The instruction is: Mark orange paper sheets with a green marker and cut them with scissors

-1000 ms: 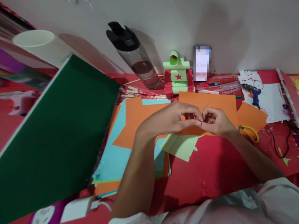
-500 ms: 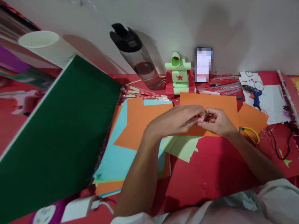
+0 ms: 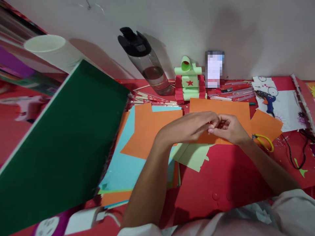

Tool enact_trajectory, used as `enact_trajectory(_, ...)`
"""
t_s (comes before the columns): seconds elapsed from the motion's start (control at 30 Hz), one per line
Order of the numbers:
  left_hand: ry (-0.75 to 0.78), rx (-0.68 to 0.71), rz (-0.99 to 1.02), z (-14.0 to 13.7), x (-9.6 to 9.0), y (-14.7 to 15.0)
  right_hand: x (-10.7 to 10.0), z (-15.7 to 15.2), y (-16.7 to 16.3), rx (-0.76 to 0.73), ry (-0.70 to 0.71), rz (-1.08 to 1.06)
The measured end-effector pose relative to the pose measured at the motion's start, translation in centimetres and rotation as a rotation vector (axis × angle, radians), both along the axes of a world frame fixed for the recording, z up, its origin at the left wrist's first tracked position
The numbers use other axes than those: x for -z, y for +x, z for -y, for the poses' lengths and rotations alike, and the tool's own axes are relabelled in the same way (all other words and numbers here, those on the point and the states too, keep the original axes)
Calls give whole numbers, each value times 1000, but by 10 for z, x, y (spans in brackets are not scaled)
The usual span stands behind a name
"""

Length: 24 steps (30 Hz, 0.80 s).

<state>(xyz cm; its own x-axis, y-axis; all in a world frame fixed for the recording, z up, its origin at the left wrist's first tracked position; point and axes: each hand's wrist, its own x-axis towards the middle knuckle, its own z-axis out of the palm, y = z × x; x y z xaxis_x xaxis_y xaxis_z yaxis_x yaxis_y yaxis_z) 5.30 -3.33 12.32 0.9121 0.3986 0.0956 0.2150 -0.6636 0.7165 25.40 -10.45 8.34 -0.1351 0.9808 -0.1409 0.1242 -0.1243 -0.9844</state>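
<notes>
My left hand (image 3: 194,125) and my right hand (image 3: 229,129) meet over an orange paper sheet (image 3: 231,106), fingertips pinched together. Whatever sits between the fingers is too small and hidden to name. Just behind that sheet stands a light green and red paper model (image 3: 190,90) made of rolled tubes, with a red star on its front. Pale green paper (image 3: 193,155) lies below my left hand. Yellow-handled scissors (image 3: 267,143) rest beside my right wrist, partly on another orange piece (image 3: 268,123).
Stacked coloured paper (image 3: 123,173) lies left, beside a leaning dark green board (image 3: 71,131). A water bottle (image 3: 154,73) and a phone (image 3: 215,70) stand by the wall. At right are a blue glue gun (image 3: 270,104) and its cord; a white charger (image 3: 82,221) sits front left.
The whole view has shifted slightly. Both hands stay pinched together over the orange sheet, with barely any finger movement.
</notes>
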Motion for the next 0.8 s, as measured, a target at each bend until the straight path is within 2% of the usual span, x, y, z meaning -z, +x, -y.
enact_trajectory(0.53,-70,19,66,-3,5,-1,-6,1,2,-23,-23,-26)
enact_trajectory(0.7,-206,24,191,-8,13,-5,-9,3,2,-65,0,-84)
enact_trajectory(0.8,-277,-38,210,-9,14,-7,-12,4,1,-43,9,-62)
